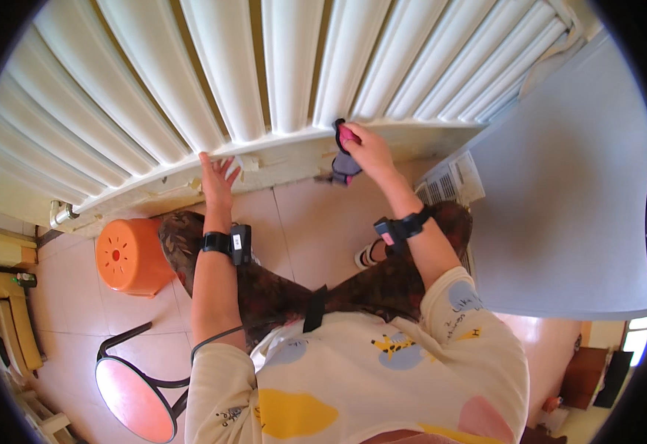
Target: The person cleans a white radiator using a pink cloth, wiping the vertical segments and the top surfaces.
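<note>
A white column radiator (290,70) spans the wall in front of me. My left hand (218,183) is at its lower edge with the fingers spread, fingertips close to or touching the bottom rail, and holds nothing. To the right, my right hand (370,154) is closed around a grey and pink cloth (347,166) with a dark edge. The cloth's upper end lies against the radiator's lower edge, while the rest hangs below my fingers. Its far side is hidden, so I cannot tell its full shape.
An orange plastic stool (135,255) stands on the tiled floor by my left knee. Behind it is a round-seated chair (135,399) with black legs. A large grey appliance (560,200) closes off my right side. A pipe valve (62,213) sits at the radiator's left end.
</note>
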A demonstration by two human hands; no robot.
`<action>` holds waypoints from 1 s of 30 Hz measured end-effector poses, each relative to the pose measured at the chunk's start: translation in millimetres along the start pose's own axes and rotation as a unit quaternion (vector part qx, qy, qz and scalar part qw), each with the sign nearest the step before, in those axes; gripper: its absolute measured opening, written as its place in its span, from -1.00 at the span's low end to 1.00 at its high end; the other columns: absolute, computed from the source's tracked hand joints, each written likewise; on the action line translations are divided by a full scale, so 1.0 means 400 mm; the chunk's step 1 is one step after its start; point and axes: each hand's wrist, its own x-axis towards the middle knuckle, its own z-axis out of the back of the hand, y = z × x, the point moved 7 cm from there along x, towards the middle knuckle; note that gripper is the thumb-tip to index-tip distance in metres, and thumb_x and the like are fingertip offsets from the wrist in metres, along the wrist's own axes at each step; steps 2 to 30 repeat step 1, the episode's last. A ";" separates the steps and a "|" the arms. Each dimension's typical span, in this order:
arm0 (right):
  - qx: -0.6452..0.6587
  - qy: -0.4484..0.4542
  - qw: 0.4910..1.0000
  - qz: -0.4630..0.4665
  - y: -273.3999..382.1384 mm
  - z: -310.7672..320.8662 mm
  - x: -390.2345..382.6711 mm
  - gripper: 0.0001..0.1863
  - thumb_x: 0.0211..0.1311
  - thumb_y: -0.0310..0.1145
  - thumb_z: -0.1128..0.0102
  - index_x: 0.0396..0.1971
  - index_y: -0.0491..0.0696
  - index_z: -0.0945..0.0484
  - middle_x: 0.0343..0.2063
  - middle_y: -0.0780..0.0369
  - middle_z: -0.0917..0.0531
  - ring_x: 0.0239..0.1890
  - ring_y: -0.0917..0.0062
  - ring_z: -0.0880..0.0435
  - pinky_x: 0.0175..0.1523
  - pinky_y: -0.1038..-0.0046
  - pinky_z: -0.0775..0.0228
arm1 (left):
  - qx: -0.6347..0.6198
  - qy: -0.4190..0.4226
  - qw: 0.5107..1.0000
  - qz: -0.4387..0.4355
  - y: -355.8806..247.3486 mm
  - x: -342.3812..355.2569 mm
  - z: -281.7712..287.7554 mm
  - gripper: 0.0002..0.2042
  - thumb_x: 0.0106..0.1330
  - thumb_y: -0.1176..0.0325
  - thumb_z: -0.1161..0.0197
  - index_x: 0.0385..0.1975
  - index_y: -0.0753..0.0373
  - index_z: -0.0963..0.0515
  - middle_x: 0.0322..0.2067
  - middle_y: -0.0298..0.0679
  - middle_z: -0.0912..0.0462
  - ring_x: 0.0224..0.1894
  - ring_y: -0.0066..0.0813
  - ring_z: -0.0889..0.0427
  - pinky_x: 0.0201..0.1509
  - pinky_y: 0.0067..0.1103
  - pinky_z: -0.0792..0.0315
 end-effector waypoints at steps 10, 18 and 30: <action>0.134 0.100 0.980 -0.107 -0.008 0.011 0.020 -0.57 -0.08 -0.27 -0.29 -0.11 0.05 -0.54 -0.05 0.13 -0.54 0.06 0.36 -0.44 0.13 0.39 -0.28 | -0.008 0.008 1.000 -0.010 -0.022 0.017 -0.021 -0.33 0.26 -0.26 0.09 0.25 0.05 -0.12 0.19 -0.21 -0.29 0.12 -0.28 -0.39 0.10 -0.26 -0.35; 0.134 0.100 0.980 -0.107 -0.008 0.011 0.020 -0.57 -0.08 -0.27 -0.29 -0.11 0.05 -0.54 -0.05 0.13 -0.54 0.06 0.36 -0.44 0.13 0.39 -0.28 | -0.008 0.008 1.000 -0.010 -0.022 0.017 -0.021 -0.33 0.26 -0.26 0.09 0.25 0.05 -0.12 0.19 -0.21 -0.29 0.12 -0.28 -0.39 0.10 -0.26 -0.35; 0.134 0.100 0.980 -0.107 -0.008 0.011 0.020 -0.57 -0.08 -0.27 -0.29 -0.11 0.05 -0.54 -0.05 0.13 -0.54 0.06 0.36 -0.44 0.13 0.39 -0.28 | -0.008 0.008 1.000 -0.010 -0.022 0.017 -0.021 -0.33 0.26 -0.26 0.09 0.25 0.05 -0.12 0.19 -0.21 -0.29 0.12 -0.28 -0.39 0.10 -0.26 -0.35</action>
